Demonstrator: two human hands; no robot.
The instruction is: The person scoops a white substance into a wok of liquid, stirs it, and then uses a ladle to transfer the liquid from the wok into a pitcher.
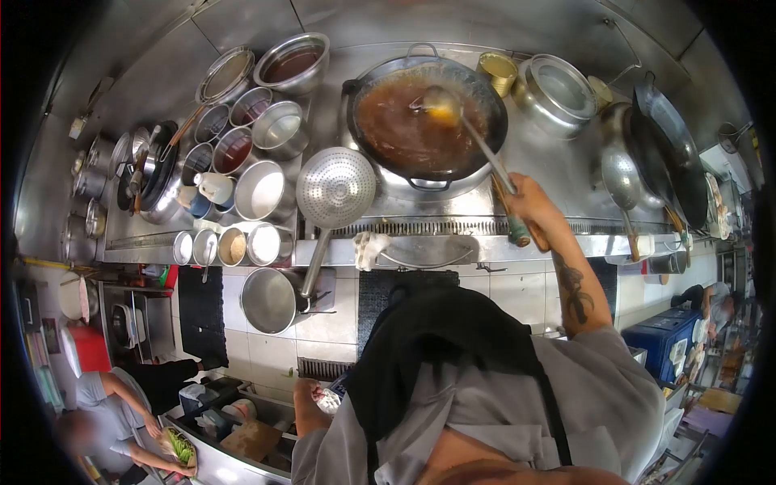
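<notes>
My right hand [529,200] is closed around the handle of a long metal ladle [487,153]. The ladle's bowl, blurred, is over the brown sauce [396,121] in a large black wok [496,121], with something orange-yellow at it. Low in the view, by my body, my left hand [323,398] is partly visible beside a whitish cloth; its fingers are hard to make out. A big perforated strainer [335,186] rests left of the wok, its handle hanging past the counter edge. A white cloth [370,250] lies on that edge.
Metal pots and bowls [279,129] crowd the counter at left. An open can [497,71], a lidded pot [558,93] and more woks [667,153] stand at right. Below the edge is an empty pot [268,301]. A co-worker [117,404] handles green vegetables at lower left.
</notes>
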